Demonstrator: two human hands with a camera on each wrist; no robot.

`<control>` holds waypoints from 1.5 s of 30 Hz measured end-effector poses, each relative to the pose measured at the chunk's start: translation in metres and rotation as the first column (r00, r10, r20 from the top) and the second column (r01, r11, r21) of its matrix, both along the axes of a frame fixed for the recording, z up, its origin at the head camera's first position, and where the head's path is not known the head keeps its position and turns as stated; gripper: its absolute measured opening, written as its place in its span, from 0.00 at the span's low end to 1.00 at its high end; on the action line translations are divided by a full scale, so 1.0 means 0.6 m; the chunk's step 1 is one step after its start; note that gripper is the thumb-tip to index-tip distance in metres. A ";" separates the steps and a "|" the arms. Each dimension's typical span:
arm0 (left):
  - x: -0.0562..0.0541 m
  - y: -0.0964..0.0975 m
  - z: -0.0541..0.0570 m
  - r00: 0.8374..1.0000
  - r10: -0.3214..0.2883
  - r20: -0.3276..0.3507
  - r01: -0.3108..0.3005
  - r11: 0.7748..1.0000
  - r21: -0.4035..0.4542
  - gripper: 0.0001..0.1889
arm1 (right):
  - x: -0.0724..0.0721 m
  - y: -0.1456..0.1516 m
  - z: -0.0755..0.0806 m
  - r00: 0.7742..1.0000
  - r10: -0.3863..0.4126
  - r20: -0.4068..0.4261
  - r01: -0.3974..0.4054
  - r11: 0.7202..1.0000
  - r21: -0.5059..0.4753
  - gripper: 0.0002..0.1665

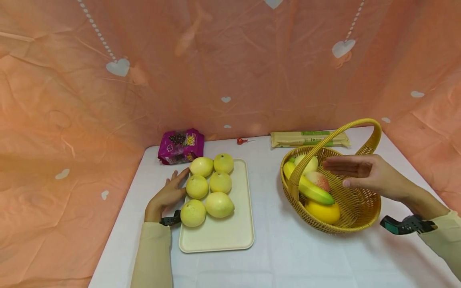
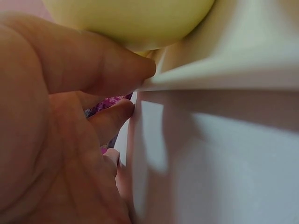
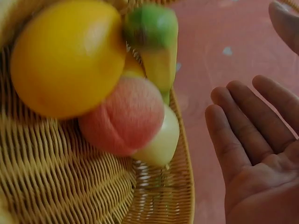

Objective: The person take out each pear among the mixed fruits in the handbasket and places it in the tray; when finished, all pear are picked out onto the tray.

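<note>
My left hand [image 1: 169,195] is at the left edge of a cream tray [image 1: 235,236], its fingers extended beside several pale yellow citrus-like fruits [image 1: 219,205]. In the left wrist view the thumb [image 2: 100,63] meets the tray rim just under one fruit. Above the wicker basket [image 1: 354,212] hovers my right hand [image 1: 374,176], flat with straight fingers and holding nothing. Inside the basket lie a banana [image 1: 313,192], a peach [image 3: 124,116], a smooth yellow fruit [image 3: 67,58] and a pale green fruit [image 3: 161,140]. The banana partly covers the peach and yellow fruit.
A purple package [image 1: 181,146] stands behind the tray at the back left. Near the back edge lie a small red object [image 1: 241,141] with a thin tip and a long beige-green packet [image 1: 288,139]. The basket handle [image 1: 360,122] arches upright. Orange cloth encloses the white table [image 1: 268,248].
</note>
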State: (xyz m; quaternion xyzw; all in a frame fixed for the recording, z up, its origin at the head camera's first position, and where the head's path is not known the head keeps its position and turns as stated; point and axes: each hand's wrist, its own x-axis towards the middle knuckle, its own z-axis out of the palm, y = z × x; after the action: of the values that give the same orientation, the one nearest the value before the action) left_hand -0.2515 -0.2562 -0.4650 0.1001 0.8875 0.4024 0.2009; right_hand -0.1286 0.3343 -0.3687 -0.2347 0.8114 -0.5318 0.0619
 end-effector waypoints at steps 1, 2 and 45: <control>0.000 0.000 0.000 1.000 0.001 0.004 -0.001 1.000 0.001 0.43 | -0.007 0.000 0.000 1.000 -0.012 0.012 0.012 1.000 0.014 0.33; -0.001 0.000 0.000 1.000 0.002 0.008 -0.002 1.000 0.004 0.43 | -0.013 0.001 -0.001 1.000 -0.022 0.020 0.021 0.999 0.030 0.33; -0.001 0.002 0.002 1.000 0.007 0.013 -0.007 1.000 -0.007 0.43 | -0.176 -0.071 -0.007 0.998 0.044 -0.047 -0.008 0.807 0.591 0.37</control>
State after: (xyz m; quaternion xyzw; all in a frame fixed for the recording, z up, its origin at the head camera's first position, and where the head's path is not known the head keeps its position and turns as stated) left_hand -0.2524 -0.2551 -0.4641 0.0935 0.8880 0.4005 0.2056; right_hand -0.2345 0.2920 -0.3727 -0.2303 0.9345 -0.2456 0.1152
